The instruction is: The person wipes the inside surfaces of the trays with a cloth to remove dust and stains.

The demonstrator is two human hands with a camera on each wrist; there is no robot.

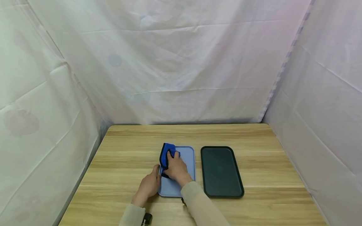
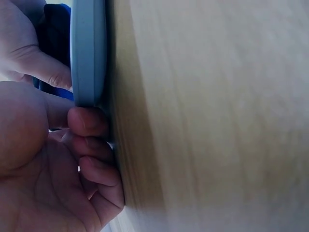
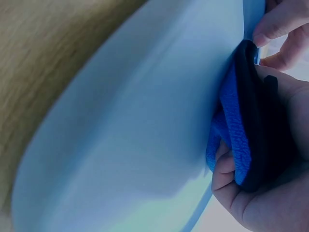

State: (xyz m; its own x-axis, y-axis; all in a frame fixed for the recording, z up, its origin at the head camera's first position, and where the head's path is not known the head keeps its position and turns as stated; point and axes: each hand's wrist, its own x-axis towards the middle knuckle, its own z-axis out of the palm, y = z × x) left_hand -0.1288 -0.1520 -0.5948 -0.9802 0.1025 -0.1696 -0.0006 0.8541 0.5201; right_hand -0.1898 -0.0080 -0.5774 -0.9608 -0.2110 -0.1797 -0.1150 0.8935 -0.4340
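A light blue tray (image 1: 189, 158) lies flat on the table, its long sides running away from me. At its left edge my left hand (image 1: 149, 185) grips the rim; in the left wrist view the thumb is above and the curled fingers (image 2: 89, 123) are at the side near the tabletop. My right hand (image 1: 176, 169) holds a bunched blue cloth (image 1: 167, 150) with black edging against the left half of the tray. The right wrist view shows the fingers wrapped about the folded cloth (image 3: 233, 116), its lower part hidden by the palm.
A dark green tray (image 1: 220, 172) lies just right of the blue one, with a narrow gap between them. White cloth walls (image 1: 183, 69) stand behind and on both sides of the wooden table (image 1: 271, 175).
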